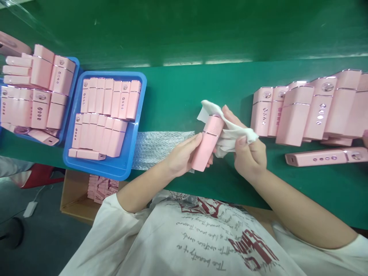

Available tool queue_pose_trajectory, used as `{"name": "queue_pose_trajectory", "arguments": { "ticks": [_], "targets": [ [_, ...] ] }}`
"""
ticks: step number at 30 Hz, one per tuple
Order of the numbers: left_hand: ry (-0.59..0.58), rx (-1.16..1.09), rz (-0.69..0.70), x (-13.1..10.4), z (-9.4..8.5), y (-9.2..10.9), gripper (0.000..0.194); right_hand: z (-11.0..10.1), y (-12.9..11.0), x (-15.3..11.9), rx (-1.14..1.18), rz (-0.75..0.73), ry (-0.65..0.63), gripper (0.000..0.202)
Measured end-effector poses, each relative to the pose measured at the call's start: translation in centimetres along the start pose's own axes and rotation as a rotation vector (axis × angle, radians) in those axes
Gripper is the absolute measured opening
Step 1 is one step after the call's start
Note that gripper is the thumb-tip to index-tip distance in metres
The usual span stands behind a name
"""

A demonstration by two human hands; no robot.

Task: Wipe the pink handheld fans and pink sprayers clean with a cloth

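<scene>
In front of my chest, my left hand [188,151] is wrapped round a pink handheld device [207,145], a slim box shape with a silver band and small holes near its top. It is tilted, top end away from me. My right hand [250,155] grips a white cloth [232,134], part of which lies against the upper end of the device. Some fingers of both hands are hidden behind the device and the cloth. Under my left forearm, a strip of bubble wrap [161,147] lies on the green table [178,92].
At left, a blue tray [133,145] holds rows of similar pink devices, with another loaded tray [75,73] beside it. Several pink devices [294,115] stand grouped at right; one device [324,156] lies before them. A cardboard box [73,191] sits below the table edge.
</scene>
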State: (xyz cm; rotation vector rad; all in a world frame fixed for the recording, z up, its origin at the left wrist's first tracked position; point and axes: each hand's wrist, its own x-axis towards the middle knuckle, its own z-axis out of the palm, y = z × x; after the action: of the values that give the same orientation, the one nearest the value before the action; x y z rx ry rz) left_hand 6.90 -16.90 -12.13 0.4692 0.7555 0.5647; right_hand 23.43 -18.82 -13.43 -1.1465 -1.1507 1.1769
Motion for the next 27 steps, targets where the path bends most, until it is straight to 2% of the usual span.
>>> {"name": "queue_pose_trajectory", "arguments": {
  "ticks": [4, 8, 9, 10, 13, 14, 17, 18, 19, 20, 22, 24, 25, 27],
  "targets": [
    [-0.022, 0.036, -0.004, 0.3, 0.1, -0.1, 0.078, 0.0, 0.6, 0.1, -0.378, -0.519, -0.200, 0.043],
    [0.076, -0.079, 0.029, 0.0, 0.2, 0.6, 0.101, 0.6, 1.1, -0.4, -0.623, -0.873, -0.572, 0.045],
    [0.087, -0.085, 0.031, -0.1, 0.1, 0.7, 0.104, 0.6, 1.2, -0.4, -0.646, -0.910, -0.603, 0.046],
    [0.070, -0.077, 0.026, -0.1, 0.1, 0.8, 0.107, 0.5, 1.2, -0.3, -0.661, -0.911, -0.561, 0.046],
    [-0.061, -0.029, -0.011, -0.2, -0.1, 0.6, 0.112, 0.2, 1.3, 0.2, -0.656, -0.816, -0.255, 0.051],
    [-0.084, -0.024, -0.020, -0.2, -0.1, 0.5, 0.113, 0.1, 1.3, 0.3, -0.648, -0.815, -0.229, 0.052],
    [-0.041, -0.027, -0.009, -0.1, 0.1, 0.4, 0.113, 0.2, 1.2, 0.1, -0.643, -0.893, -0.426, 0.054],
    [-0.027, -0.022, 0.000, 0.0, 0.1, 0.4, 0.112, 0.2, 1.2, -0.1, -0.626, -0.900, -0.456, 0.053],
    [-0.024, -0.015, 0.005, 0.0, 0.1, 0.4, 0.111, 0.2, 1.1, -0.1, -0.593, -0.861, -0.423, 0.049],
    [-0.030, -0.010, 0.011, 0.0, 0.2, 0.5, 0.110, 0.1, 0.9, -0.1, -0.535, -0.759, -0.330, 0.044],
    [-0.062, -0.006, 0.018, 0.0, 0.2, 0.5, 0.106, -0.2, 0.6, 0.2, -0.300, -0.435, -0.082, 0.037],
    [-0.081, -0.013, 0.027, 0.0, 0.1, 0.5, 0.100, -0.5, 0.2, 0.8, 0.036, -0.085, 0.125, 0.037],
    [-0.088, -0.014, 0.034, 0.0, 0.1, 0.5, 0.097, -0.6, 0.1, 1.1, 0.195, 0.043, 0.199, 0.038],
    [-0.107, -0.016, 0.043, 0.0, 0.1, 0.6, 0.092, -0.6, 0.0, 1.6, 0.420, 0.188, 0.278, 0.038]
  ]
}}
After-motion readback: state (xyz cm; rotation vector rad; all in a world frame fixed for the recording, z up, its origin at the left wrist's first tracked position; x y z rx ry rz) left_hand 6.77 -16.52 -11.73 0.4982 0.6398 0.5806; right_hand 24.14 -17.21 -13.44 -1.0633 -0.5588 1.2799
